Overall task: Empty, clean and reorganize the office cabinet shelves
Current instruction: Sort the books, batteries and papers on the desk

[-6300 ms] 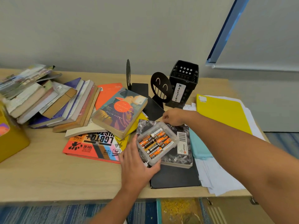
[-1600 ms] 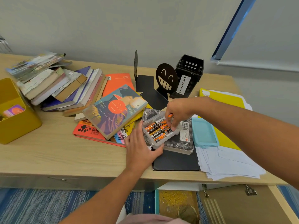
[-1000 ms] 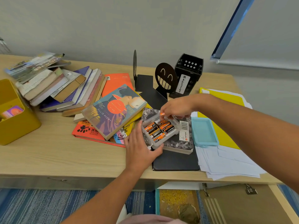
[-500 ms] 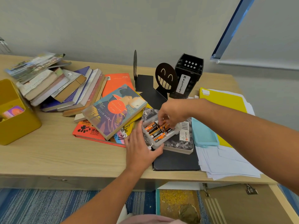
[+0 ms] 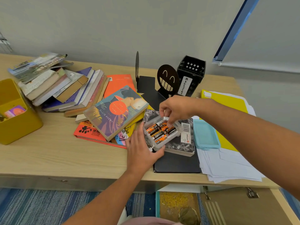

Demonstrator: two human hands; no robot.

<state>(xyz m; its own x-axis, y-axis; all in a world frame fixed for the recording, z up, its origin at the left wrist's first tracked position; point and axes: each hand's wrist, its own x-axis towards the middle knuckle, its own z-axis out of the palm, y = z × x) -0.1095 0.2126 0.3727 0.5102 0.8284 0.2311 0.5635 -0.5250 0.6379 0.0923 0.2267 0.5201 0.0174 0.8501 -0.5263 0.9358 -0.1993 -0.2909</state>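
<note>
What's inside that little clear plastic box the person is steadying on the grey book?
The clear box holds orange-and-black batteries lying side by side. The right hand pinches something small and white over its far end, hiding that part. The left hand covers its near corner.

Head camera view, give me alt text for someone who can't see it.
A left hand steadies a clear plastic box of orange-and-black batteries on a wooden desk while the right hand pinches one battery above it. Scattered books surround them.
</note>
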